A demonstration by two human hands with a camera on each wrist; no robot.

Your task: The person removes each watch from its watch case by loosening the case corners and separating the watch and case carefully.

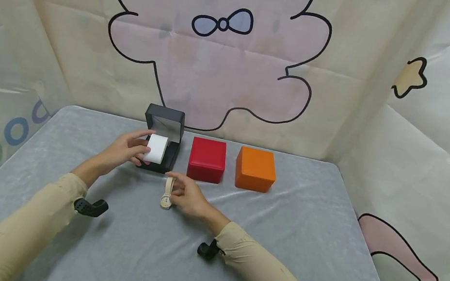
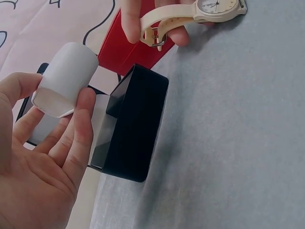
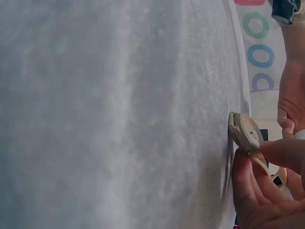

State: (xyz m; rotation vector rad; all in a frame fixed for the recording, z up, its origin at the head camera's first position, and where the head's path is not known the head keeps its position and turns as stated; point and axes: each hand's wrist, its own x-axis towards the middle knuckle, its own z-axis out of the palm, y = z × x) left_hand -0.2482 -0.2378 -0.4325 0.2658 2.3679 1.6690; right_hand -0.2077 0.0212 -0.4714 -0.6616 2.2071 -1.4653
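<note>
Apparently, with a watch (image 1: 165,201) being readied for boxing, the left hand (image 1: 123,150) pinches a white cushion (image 1: 156,149) at an open box (image 1: 171,157), while the right hand (image 1: 190,198) grips the watch nearby, its strap (image 1: 169,185) likely needing to circle the cushion next.

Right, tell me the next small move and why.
Probably bring the watch to the white cushion and slip it around: the right hand holds the watch, while the left hand holds the cushion, with nothing around it, by the open black box.
</note>
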